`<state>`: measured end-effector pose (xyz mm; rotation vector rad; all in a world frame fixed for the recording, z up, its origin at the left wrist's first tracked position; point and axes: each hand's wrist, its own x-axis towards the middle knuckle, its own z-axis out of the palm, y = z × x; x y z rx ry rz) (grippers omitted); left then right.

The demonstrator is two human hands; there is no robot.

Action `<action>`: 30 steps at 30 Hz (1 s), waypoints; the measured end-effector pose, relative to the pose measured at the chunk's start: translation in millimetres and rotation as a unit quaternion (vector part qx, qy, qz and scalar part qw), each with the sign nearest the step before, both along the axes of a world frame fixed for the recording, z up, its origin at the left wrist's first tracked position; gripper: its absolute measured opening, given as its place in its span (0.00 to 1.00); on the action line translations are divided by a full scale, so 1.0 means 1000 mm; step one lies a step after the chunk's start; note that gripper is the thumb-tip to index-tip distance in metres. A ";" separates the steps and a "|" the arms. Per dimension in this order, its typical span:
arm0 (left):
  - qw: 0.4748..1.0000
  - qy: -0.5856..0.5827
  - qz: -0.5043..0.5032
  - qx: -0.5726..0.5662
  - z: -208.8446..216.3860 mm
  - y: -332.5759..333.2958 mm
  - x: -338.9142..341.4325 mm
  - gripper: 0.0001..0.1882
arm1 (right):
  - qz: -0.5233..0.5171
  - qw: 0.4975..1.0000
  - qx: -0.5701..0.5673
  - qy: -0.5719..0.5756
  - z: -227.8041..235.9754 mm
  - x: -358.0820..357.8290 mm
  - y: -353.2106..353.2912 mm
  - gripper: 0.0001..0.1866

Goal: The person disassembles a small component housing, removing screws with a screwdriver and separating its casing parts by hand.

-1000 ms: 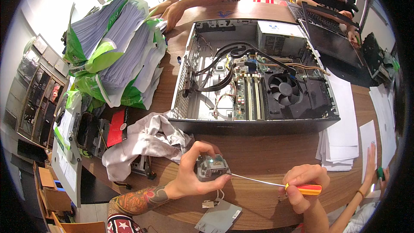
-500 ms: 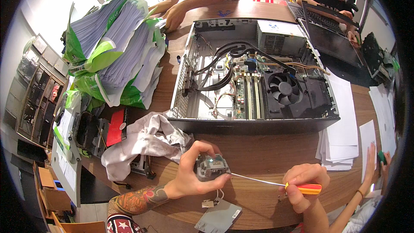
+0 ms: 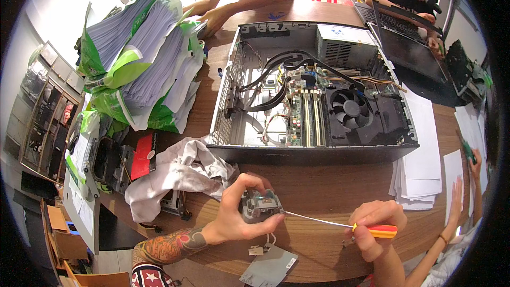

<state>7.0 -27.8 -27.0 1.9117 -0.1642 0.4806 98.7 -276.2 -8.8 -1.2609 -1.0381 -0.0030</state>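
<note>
My left hand [image 3: 236,212] grips a small grey boxy part [image 3: 261,207] between thumb and fingers, above the near part of the table; what kind of part it is does not show. A light cable with a white plug [image 3: 256,251] hangs below it, by a flat grey metal plate [image 3: 269,266]. In my right hand [image 3: 376,226] is a screwdriver [image 3: 381,231] with a red and yellow handle, its long thin shaft pointing left. The tip meets the right edge of the part, near my left thumb. The fingers of both hands are closed.
Beyond my hands lies an opened desktop computer case [image 3: 313,154] with cables and a fan [image 3: 349,109]. Paper stacks in green wrapping [image 3: 143,69] and a crumpled cloth [image 3: 180,175] are left; white sheets [image 3: 419,165] are right. Other people work across and at the right, one with a green-handled tool [image 3: 469,151].
My hands, the part and the screwdriver barely move. At the right, a co-worker's hand with the green-handled tool has moved farther up the table. The person across has shifted their hands slightly.
</note>
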 end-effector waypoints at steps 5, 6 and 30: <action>1.000 -0.003 0.003 -0.005 0.000 -0.001 -0.001 0.24 | -0.012 1.000 0.006 0.026 -0.001 -0.004 -0.001 0.08; 1.000 -0.006 0.002 -0.003 -0.001 0.000 -0.001 0.24 | -0.012 1.000 0.006 0.026 -0.001 -0.004 -0.001 0.08; 1.000 -0.014 0.009 0.000 -0.002 -0.002 -0.001 0.23 | -0.035 0.999 0.006 -0.018 0.003 -0.003 0.000 0.06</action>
